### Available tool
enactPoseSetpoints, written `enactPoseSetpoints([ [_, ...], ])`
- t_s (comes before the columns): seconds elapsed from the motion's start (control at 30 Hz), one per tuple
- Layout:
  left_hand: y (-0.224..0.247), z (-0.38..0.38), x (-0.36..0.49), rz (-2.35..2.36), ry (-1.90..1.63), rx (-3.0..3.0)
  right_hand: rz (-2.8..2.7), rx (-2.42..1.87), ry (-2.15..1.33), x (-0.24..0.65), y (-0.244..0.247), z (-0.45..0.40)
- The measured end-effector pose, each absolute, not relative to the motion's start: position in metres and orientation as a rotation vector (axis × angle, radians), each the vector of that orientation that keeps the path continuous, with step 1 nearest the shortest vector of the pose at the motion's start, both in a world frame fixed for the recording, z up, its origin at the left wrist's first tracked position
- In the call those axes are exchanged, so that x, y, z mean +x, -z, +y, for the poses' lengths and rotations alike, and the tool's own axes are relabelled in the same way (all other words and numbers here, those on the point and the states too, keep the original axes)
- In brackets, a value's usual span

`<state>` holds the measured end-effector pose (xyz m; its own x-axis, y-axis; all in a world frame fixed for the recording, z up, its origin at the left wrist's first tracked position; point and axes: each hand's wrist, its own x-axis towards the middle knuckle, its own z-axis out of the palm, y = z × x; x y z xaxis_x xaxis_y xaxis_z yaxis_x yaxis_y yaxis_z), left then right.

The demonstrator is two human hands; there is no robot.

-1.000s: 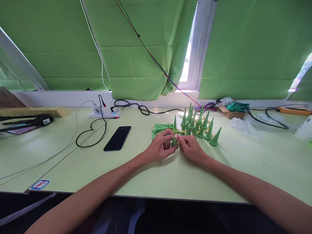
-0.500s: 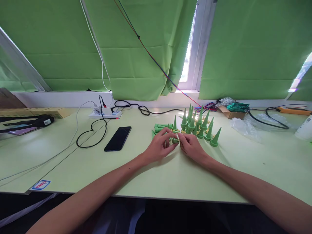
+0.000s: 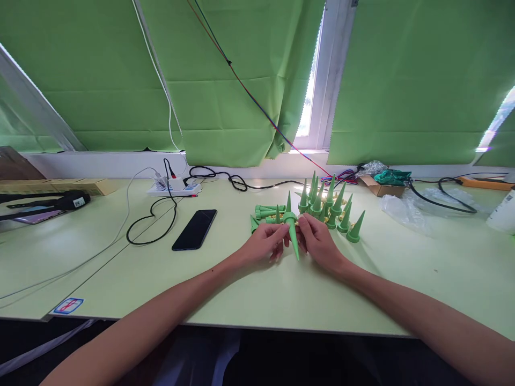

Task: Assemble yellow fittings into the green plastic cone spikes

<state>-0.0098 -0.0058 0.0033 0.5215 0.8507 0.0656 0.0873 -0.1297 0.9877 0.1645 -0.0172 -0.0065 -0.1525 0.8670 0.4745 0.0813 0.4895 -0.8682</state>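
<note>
A green plastic watering spike point(image 3: 293, 239) hangs point down and towards me between my hands, its wide collar at the top. The thumb and fingers of my left hand point(image 3: 269, 238) are closed on it just below the collar. On the other side my right hand point(image 3: 319, 238) has thumb and fingers pinched together beside the collar. What they grip is mostly hidden; a small yellowish bit shows there. Just beyond, several more green spikes point(image 3: 332, 206) stand tip up in a group, with small yellow parts among them. A few green spikes point(image 3: 269, 210) lie on their sides behind my left hand.
A dark phone point(image 3: 195, 229) lies left of my arms on the pale green table point(image 3: 322, 300). Behind it are a white power strip point(image 3: 175, 187) and loose black cables. At the back right sit a small cardboard box point(image 3: 382, 186) and clear plastic bags point(image 3: 404, 212).
The spike in my hands has turned, so its long tapered shaft now points down towards me; before, mainly its round end showed. My left fingers have shifted from arching over it to holding its side.
</note>
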Motion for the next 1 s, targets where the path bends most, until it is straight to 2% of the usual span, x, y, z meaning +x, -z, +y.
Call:
enactPoseSetpoints([
  [0.3,-0.0044,-0.0005,-0.0151,0.769,-0.818,1.651,-1.732,-0.866,-0.745,0.1676,0.0069,-0.0175],
  [1.0,-0.0094,-0.0055,-0.0149,0.789,-0.864,1.797,-1.719,-0.886,-0.851,0.1672,0.0039,-0.0199],
])
